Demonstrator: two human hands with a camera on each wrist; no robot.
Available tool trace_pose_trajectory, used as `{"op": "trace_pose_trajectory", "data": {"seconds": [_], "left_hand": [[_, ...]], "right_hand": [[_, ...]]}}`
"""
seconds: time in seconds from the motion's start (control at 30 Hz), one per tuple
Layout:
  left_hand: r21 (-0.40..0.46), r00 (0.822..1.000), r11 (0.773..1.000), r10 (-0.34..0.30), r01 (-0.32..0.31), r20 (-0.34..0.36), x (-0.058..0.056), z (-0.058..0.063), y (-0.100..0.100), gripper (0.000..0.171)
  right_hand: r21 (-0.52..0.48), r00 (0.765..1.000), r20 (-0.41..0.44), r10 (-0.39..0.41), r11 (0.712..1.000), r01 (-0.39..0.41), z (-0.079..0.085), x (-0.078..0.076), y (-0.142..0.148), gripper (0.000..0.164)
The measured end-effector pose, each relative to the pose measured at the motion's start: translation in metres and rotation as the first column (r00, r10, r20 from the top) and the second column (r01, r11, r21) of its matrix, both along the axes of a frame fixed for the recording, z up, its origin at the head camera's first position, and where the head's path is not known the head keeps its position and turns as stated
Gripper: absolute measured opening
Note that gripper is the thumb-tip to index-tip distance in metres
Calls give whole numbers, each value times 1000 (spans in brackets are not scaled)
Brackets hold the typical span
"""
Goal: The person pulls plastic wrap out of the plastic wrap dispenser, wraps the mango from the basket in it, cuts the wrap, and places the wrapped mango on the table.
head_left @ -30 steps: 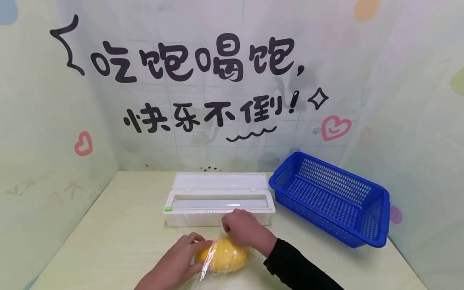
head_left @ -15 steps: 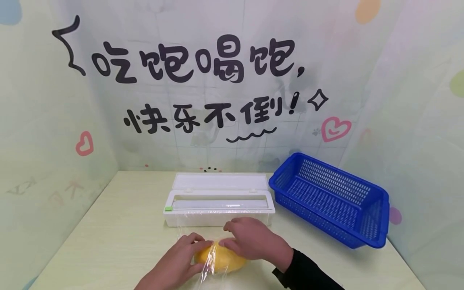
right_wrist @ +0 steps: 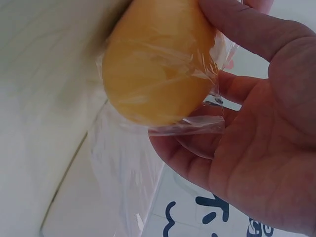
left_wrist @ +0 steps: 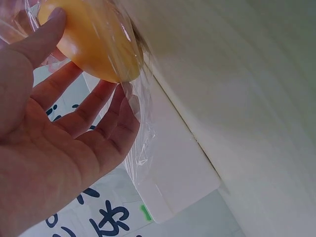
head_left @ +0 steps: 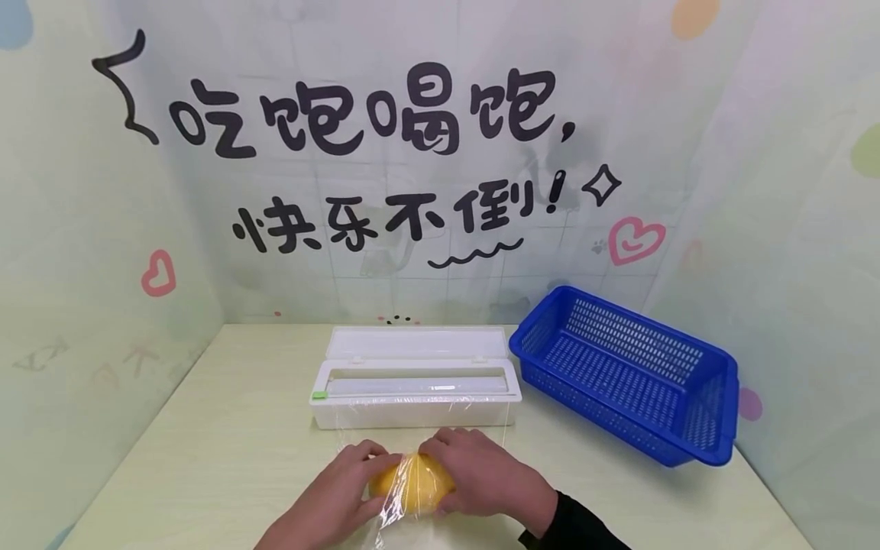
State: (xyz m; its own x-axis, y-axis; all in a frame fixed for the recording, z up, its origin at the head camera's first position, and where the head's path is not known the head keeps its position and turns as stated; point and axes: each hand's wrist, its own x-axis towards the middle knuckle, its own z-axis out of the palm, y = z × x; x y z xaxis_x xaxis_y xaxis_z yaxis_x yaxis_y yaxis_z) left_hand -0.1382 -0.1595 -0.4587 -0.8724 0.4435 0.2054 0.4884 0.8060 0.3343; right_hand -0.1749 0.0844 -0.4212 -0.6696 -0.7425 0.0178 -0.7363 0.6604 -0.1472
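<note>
A smooth yellow mango (head_left: 422,489) lies near the front of the table under clear cling film (head_left: 395,500). My left hand (head_left: 337,485) grips its left end, thumb on the near side and fingers on the far side. At the other end my right hand (head_left: 481,473) holds the mango through the film. In the right wrist view, film folds wrap the rounded end of the mango (right_wrist: 153,74). Loose film (left_wrist: 143,148) hangs past the left fingers in the left wrist view. The film runs back to a white cling film dispenser (head_left: 412,416), its lid raised.
Right of the dispenser stands a blue perforated plastic basket (head_left: 619,367), set at an angle. A green slider (head_left: 319,396) sits at the dispenser's left front edge. Behind the pale table (head_left: 206,428) rises a printed wall sheet (head_left: 426,290).
My right hand has come down and nearer from by the dispenser's front edge, and now grips the mango's right end through the film. The left hand has stayed in place.
</note>
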Motion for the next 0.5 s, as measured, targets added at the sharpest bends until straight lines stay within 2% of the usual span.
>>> {"op": "trace_pose_trajectory", "data": {"seconds": [0.1,0.2,0.23,0.3,0.33,0.4,0.47,0.5], "left_hand": [[11,1000,1000,3,-3,-4,2,3,-2,46],[31,999,999,33,-32,-9,7,11,-6,39],[42,999,998,47,-47,1,10,15,-9,37],[53,994,995,82,-86,68,15,24,-15,39],[60,987,993,92,-100,129,18,28,-18,41],[60,958,992,95,-115,271,22,33,-25,43],[62,916,994,55,-87,397,25,32,-33,39],[63,899,996,24,-57,438,25,30,-36,36]], "right_hand": [[-8,1000,13,-13,1000,14,-3,0,1,68],[-11,1000,20,-18,1000,18,-4,0,2,68],[-13,1000,23,-19,1000,19,-4,0,2,68],[-15,1000,18,-16,1000,17,-5,0,2,68],[-16,1000,13,-13,1000,14,-5,0,2,69],[-22,1000,9,-9,1000,9,-4,0,3,69],[-27,1000,4,-5,1000,5,-4,0,3,69],[-29,1000,5,-5,1000,5,-4,0,3,69]]}}
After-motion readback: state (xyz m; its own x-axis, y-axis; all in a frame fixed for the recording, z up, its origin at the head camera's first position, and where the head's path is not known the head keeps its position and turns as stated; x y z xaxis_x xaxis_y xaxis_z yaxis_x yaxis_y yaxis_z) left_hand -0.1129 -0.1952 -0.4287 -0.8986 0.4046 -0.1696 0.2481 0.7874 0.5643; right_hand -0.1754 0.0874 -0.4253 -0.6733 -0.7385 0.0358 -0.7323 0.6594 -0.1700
